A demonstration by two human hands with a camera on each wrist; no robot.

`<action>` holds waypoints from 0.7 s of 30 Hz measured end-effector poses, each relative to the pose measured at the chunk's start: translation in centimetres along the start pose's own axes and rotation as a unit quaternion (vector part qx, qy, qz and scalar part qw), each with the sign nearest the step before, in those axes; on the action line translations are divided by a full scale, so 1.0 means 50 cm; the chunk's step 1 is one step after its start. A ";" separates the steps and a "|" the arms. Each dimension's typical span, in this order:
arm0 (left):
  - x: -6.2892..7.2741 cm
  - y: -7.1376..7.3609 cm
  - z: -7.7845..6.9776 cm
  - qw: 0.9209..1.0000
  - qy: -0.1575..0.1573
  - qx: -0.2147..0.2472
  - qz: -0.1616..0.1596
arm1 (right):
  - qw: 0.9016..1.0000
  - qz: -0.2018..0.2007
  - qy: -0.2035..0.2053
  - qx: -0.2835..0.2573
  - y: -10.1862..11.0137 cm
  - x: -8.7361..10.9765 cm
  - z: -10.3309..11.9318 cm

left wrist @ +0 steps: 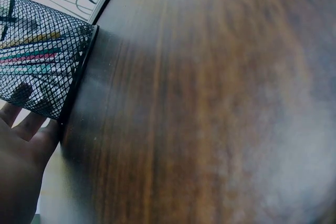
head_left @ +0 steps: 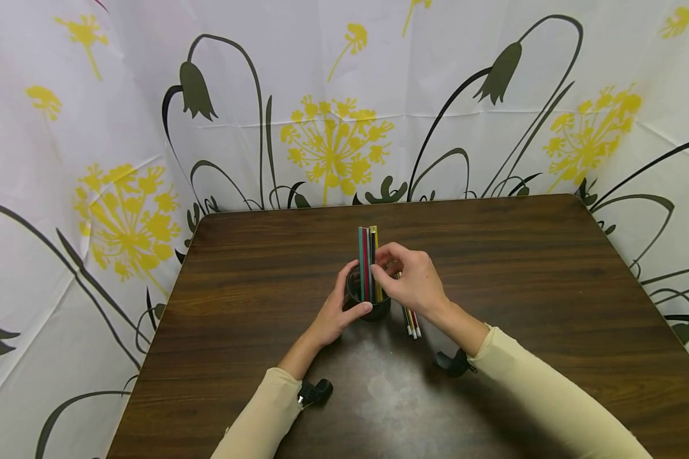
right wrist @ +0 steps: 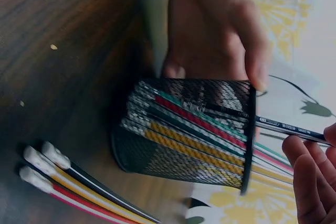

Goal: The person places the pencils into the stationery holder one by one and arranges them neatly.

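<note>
A black mesh pencil cup (head_left: 379, 312) stands upright on the table, holding several pencils (right wrist: 210, 153) in teal, red, white and yellow, eraser ends down. My left hand (head_left: 330, 319) grips the cup from the left, thumb near the rim and fingers round its side. Above the rim, my right hand (head_left: 416, 280) pinches a dark pencil (right wrist: 289, 128) whose lower part is inside the cup. To the right of the cup, partly under my right hand, a few loose pencils (head_left: 413, 325) with white erasers lie side by side on the table.
The dark wood-grain table (head_left: 252, 293) reaches back to a white cloth (head_left: 333, 57) printed with yellow and green flowers. A black wrist device (head_left: 316, 392) sits at the left sleeve, and another (head_left: 455, 363) at the right sleeve.
</note>
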State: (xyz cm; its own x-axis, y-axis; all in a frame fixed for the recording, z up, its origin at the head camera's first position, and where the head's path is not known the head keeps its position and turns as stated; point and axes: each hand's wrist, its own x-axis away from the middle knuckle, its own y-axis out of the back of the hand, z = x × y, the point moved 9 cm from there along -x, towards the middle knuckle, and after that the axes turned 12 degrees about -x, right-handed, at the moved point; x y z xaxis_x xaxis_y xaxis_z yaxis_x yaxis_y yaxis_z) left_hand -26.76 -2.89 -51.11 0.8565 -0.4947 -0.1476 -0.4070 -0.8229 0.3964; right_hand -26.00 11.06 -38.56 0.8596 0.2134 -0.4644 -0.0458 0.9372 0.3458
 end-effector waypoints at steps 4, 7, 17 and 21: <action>-0.001 0.001 -0.005 1.000 -0.003 0.001 0.002 | 1.000 0.003 -0.010 0.009 -0.010 0.004 -0.012; -0.002 0.002 -0.008 1.000 -0.003 0.002 0.002 | 1.000 0.009 -0.013 0.015 -0.018 0.005 -0.019; -0.002 0.002 -0.007 1.000 -0.004 -0.006 0.000 | 0.999 0.003 -0.033 0.038 -0.027 0.010 -0.040; -0.001 0.002 -0.002 1.000 -0.003 -0.008 -0.003 | 0.998 -0.009 -0.039 0.051 -0.025 0.010 -0.046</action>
State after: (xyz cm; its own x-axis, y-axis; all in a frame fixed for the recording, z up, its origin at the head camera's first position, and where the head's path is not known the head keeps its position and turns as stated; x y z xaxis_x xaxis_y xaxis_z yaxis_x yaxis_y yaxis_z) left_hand -26.79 -2.90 -50.97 0.8563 -0.4925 -0.1557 -0.3975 -0.8208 0.4103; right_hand -26.70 10.64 -41.12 0.8965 0.1709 -0.4087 0.0193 0.9066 0.4216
